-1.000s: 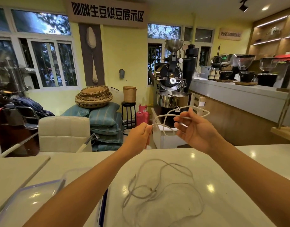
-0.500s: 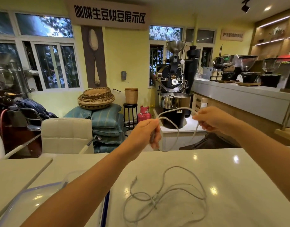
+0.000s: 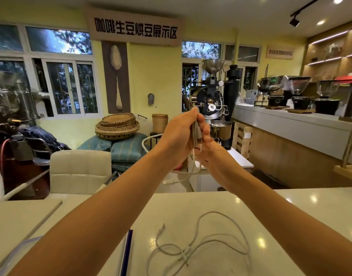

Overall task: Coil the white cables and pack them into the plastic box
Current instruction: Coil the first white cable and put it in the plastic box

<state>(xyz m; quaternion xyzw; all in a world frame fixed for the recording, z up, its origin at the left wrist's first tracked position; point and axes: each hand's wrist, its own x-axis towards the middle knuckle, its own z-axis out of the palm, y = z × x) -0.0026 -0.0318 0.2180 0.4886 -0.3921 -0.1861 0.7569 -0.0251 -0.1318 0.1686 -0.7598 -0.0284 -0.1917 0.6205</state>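
Raised well above the table, my left hand (image 3: 181,134) grips a bunch of folded loops of a white cable (image 3: 196,130). Part of that cable bows out to the left of the wrist, and its plug end dangles below. My right hand (image 3: 213,154) sits just under and behind the left, touching the same cable; its fingers are mostly hidden. A second white cable (image 3: 201,244) lies loose and tangled on the white table (image 3: 290,212). The clear plastic box (image 3: 17,250) shows only as an edge at the lower left, under my left forearm.
A dark blue strip (image 3: 127,251) lies on the table beside the box. A cream chair (image 3: 79,172) stands behind the table's far edge. A long counter (image 3: 290,124) with coffee machines runs along the right.
My hands, held apart with a cable loop stretched between them, have come together. The loops are now bunched in my left hand, and both hands have risen.
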